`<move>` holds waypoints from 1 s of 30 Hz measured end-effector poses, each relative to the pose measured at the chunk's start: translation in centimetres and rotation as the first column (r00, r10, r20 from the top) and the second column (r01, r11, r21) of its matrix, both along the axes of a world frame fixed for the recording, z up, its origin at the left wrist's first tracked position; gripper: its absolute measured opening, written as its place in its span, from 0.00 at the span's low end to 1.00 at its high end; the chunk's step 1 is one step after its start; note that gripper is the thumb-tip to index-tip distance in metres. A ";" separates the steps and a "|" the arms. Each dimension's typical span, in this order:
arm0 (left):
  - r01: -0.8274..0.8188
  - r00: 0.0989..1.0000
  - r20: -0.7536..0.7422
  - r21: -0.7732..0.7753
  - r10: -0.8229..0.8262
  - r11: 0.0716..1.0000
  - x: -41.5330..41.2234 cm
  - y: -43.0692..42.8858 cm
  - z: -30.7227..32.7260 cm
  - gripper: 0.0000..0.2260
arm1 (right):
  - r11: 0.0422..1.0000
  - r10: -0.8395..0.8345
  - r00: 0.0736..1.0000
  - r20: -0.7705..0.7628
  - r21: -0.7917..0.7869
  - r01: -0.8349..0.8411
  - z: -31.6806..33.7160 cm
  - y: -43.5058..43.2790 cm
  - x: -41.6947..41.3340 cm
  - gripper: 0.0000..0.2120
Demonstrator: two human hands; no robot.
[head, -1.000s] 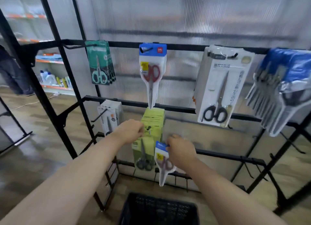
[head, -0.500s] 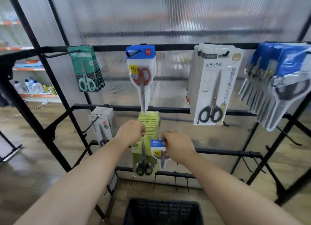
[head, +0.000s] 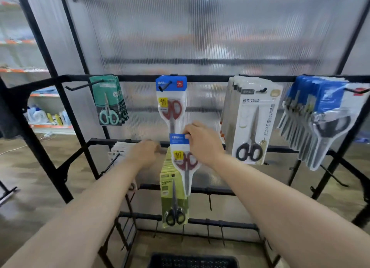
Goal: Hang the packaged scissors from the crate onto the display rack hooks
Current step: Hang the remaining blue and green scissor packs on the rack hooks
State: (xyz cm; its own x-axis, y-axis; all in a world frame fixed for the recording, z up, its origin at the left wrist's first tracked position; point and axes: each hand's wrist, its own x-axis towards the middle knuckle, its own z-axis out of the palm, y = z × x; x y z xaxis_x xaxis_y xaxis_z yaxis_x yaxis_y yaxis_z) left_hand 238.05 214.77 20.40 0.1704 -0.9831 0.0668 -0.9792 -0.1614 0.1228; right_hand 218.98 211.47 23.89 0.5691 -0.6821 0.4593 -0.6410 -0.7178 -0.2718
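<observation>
While the left hand [head: 145, 153] blurs — the crate [head: 192, 261] lies cropped.

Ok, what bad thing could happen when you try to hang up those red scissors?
The right hand pinches the red scissors pack only by its blue top, so it might slip and drop toward the crate. Going up, it could bump the hanging pack just above and set it swinging. The hook is thin, so the pack's hole may miss it.
</observation>
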 end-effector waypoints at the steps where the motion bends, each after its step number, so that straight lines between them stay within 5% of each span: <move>1: 0.006 1.000 -0.006 -0.031 -0.007 1.000 0.7 0.0 1.2 0.13 | 1.000 0.016 0.999 0.031 -0.015 -0.015 1.3 0.1 0.5 0.07; 10: -0.009 0.972 0.230 -0.131 0.040 0.991 1.2 -0.2 7.0 0.12 | 0.970 0.125 0.965 0.232 -0.234 -0.070 8.2 -0.2 4.0 0.08; 15: 0.288 0.943 0.230 -0.206 -0.240 0.935 3.7 -2.1 6.0 0.19 | 0.956 0.183 0.931 0.316 -0.277 -0.094 9.3 -0.6 5.4 0.09; 18: 0.255 0.941 0.269 -0.170 -0.205 0.952 5.3 -2.7 5.6 0.25 | 0.960 0.188 0.934 0.304 -0.259 -0.109 9.4 -1.1 5.8 0.10; 25: 0.118 0.982 0.158 -0.107 -0.100 0.987 5.4 -2.1 5.3 0.31 | 0.978 0.085 0.949 0.304 -0.206 -0.021 8.4 -2.6 6.6 0.08; 30: 0.136 0.987 0.101 -0.100 -0.126 0.986 6.1 -2.0 4.2 0.31 | 0.923 -0.213 0.932 0.292 -0.252 0.290 8.2 -4.3 7.7 0.11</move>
